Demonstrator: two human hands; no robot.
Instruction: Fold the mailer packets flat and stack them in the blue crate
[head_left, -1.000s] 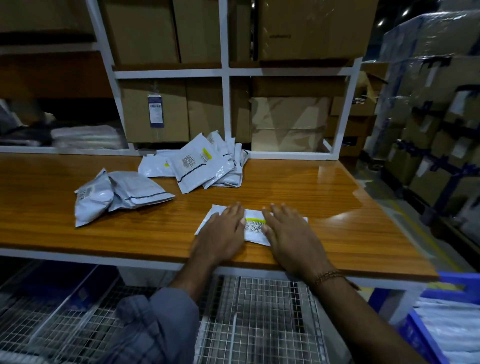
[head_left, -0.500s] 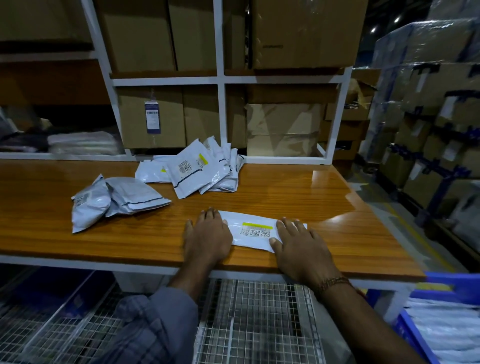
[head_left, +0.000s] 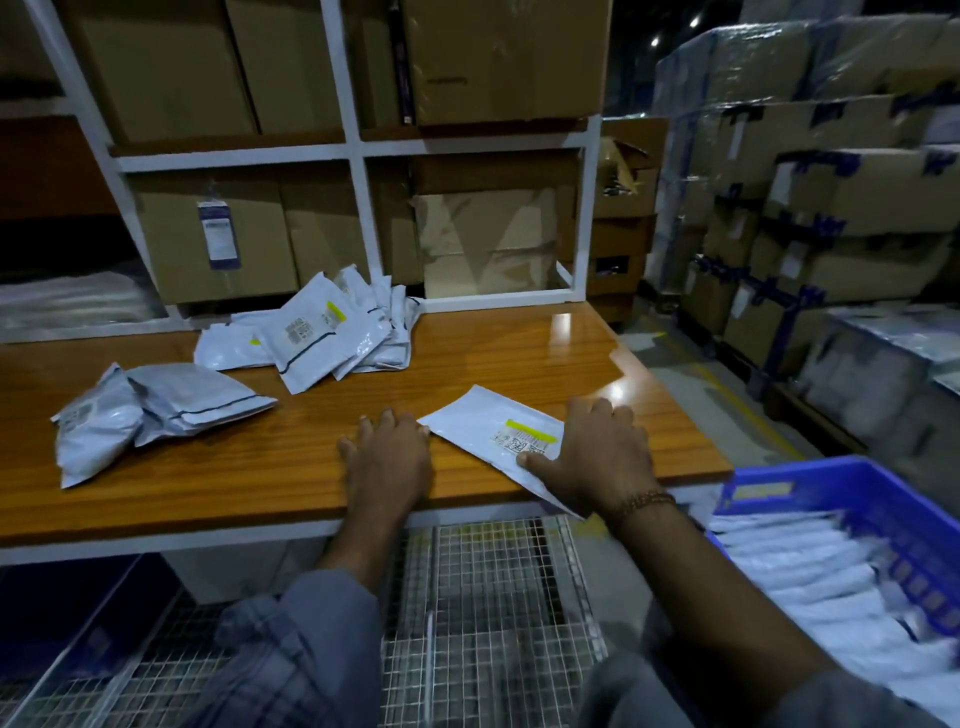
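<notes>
Right hand (head_left: 597, 452) flat on the right end of a white mailer packet (head_left: 483, 426), fingers spread and fairly straight, thumb stretched across the barcode label, pressing rather than gripping. Left hand (head_left: 387, 457) palm down on the wooden table (head_left: 291, 457), fingers loosely straight, fingertips at or just beside the packet's left corner; cannot tell whether actually touching. Hands apart, the packet's bare middle between them. Beaded bracelet (head_left: 644, 501) on the right wrist; grey checked sleeve (head_left: 306, 623) on the left forearm.

Packet lying flat near the table's front edge, turned at an angle, its near right corner poking out past the edge beneath the right hand. Yellow strip and barcode printed on the upper face.

Further back on the table, a loose heap of white packets (head_left: 322, 332) leaning against the white shelf frame (head_left: 358, 208). To the left, two puffy grey packets (head_left: 156, 410) side by side, overlapping.

Blue crate (head_left: 883, 499) low at the right, below table height, holding rows of white packets (head_left: 800, 561) laid side by side.

Cardboard boxes (head_left: 498, 62) filling the shelves behind. Wire mesh rack (head_left: 488, 597) under the table. Wrapped pallets of boxes (head_left: 831, 182) stacked along the right.
</notes>
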